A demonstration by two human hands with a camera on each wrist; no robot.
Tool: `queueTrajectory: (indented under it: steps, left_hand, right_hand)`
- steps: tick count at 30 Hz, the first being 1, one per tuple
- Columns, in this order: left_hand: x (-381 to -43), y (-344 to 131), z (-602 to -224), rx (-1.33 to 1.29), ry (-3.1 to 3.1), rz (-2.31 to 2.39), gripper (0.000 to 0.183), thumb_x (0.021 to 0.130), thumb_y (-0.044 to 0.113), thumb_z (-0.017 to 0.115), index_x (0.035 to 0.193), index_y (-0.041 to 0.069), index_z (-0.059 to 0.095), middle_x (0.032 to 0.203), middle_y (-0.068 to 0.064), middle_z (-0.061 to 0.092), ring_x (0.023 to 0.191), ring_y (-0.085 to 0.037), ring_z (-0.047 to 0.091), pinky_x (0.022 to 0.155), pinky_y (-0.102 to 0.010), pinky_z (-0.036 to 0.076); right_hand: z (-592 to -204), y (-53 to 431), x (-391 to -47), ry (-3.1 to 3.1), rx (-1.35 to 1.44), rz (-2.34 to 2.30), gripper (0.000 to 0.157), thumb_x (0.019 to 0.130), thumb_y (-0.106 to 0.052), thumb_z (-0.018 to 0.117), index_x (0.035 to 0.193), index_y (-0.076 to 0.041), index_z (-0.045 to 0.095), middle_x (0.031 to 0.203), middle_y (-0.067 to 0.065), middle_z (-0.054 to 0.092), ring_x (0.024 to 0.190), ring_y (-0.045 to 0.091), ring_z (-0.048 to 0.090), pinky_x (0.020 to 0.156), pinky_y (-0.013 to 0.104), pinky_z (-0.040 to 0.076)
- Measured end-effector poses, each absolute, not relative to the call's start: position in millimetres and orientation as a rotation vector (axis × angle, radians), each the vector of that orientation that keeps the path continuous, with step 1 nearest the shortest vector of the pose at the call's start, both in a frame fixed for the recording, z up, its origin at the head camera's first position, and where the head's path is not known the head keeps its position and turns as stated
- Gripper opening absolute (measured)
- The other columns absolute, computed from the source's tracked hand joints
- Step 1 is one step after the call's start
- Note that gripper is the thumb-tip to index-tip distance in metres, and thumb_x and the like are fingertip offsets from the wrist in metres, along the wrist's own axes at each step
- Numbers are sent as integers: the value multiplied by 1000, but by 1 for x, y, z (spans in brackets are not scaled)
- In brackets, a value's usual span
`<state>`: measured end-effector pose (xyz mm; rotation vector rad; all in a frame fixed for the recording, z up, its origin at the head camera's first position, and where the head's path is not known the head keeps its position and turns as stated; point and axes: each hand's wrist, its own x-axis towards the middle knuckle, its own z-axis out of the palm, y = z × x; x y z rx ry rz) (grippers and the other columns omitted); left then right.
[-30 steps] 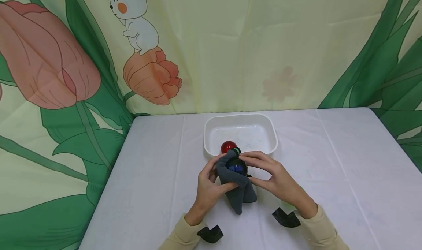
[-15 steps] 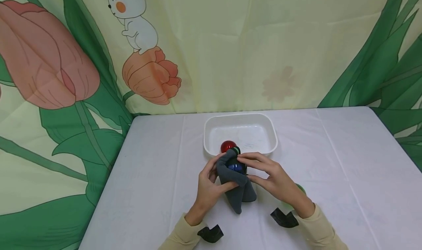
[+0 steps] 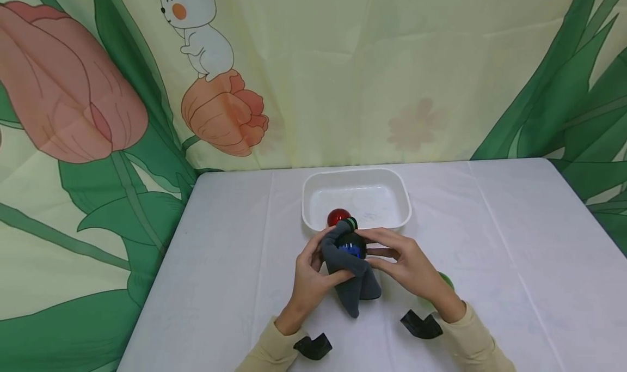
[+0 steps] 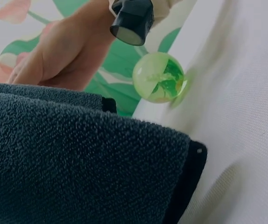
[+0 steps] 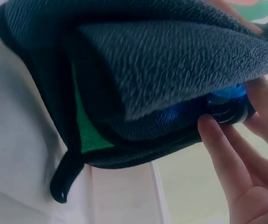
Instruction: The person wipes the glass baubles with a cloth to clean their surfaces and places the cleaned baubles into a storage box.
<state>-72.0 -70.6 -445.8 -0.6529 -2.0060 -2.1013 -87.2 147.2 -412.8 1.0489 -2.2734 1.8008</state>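
Observation:
In the head view my left hand [image 3: 308, 276] grips a dark grey towel [image 3: 350, 293] that wraps the left and lower sides of a shiny dark blue ball [image 3: 352, 244]. My right hand [image 3: 409, 260] holds the ball's exposed right side between fingers and thumb. The right wrist view shows the towel's folds [image 5: 185, 60] over the ball [image 5: 228, 95], with fingertips [image 5: 209, 125] at the black hem. A green patch [image 5: 94, 137] shows inside the fold. From the left wrist the towel [image 4: 78, 154] fills the lower left; my right hand [image 4: 61, 53] is behind it.
A white tray [image 3: 406, 197] stands just beyond the hands, with a red ball [image 3: 338, 217] at its near left. A clear green ball [image 4: 158, 77] rests on the white-covered table, partly hidden by my right forearm in the head view. A printed curtain [image 3: 323, 78] hangs behind.
My right hand's fingers have shifted over the ball, and its thumb has moved slightly up and left. More of the green ball shows beside the right forearm. My left hand and the towel stay nearly still.

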Motion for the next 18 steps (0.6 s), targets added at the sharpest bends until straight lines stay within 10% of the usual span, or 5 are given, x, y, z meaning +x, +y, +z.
queueTrajectory:
  steps: [18]
  left_hand:
    - [-71, -70, -445, -618, -1995, -2096, 71, 77, 1, 83, 140, 5, 51, 129, -20, 63, 115, -19, 64, 102, -30, 51]
  right_hand:
    - [-412, 152, -88, -2341, 1097, 1518, 60, 77, 8, 79, 133, -8, 63, 137, 7, 59, 131, 11, 52, 103, 17, 46]
